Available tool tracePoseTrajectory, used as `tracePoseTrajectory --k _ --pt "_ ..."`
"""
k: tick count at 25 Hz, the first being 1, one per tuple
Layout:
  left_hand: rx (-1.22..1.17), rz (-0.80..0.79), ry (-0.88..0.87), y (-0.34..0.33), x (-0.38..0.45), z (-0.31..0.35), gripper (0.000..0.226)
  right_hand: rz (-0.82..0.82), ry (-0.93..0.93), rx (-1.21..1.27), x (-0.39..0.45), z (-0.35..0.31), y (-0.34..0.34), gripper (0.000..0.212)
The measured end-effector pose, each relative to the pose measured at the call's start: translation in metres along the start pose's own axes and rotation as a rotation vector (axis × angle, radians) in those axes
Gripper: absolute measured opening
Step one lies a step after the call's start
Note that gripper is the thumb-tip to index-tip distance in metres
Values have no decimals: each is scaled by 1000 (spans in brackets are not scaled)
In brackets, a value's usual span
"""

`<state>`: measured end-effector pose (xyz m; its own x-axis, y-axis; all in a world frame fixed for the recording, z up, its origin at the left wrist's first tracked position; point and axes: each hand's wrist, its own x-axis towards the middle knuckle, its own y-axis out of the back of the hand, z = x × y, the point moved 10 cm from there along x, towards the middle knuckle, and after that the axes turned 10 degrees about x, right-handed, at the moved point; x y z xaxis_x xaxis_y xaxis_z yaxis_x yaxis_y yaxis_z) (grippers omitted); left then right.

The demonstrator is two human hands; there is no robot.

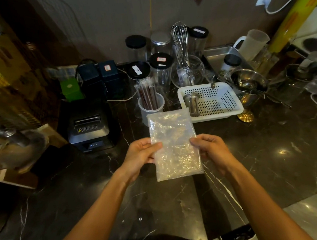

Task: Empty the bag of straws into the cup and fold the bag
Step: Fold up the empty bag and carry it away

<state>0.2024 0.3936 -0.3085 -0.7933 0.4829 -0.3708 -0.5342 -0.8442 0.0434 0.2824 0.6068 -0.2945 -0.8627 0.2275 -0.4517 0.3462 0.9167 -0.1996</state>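
Both forearms reach over the dark marble surface (272, 147); the left hand (140, 154) and right hand (211, 149) pinch the empty plastic bag (173, 143) by its side edges, flat in the air. Straws (148, 97) already stand in the cup (151, 107) just beyond, so folding looks next: bring the edges together.

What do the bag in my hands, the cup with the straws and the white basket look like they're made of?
Bag: thin clear plastic film, glossy; it crinkles and glints.
Cup: probably frosted plastic, translucent and matt; the straws show dimly through it.
Basket: rigid white plastic, by its moulded perforations.
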Motion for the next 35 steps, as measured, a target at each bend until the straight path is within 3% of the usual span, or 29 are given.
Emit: tracePoseTrajectory --k 5,11,23,26,30,35 --pt "32 -45 -7 -3 0 8 27 -59 -28 -38 2 10 2 8" --pt "55 -135 -12 -10 -3 14 30 -17 9 -11 -2 11 8 11" --pt "-128 -229 37 -17 -10 13 34 -52 -24 214 -12 10 2 22" --pt "-170 -205 43 -17 -11 12 30 -58 -23 223 -14 10 2 21" --pt "-118 -153 40 -12 -10 7 34 -61 23 139 -19 5 6 42" --pt "64 -99 -10 -11 -7 7 49 -46 45 89 -23 11 13 24"
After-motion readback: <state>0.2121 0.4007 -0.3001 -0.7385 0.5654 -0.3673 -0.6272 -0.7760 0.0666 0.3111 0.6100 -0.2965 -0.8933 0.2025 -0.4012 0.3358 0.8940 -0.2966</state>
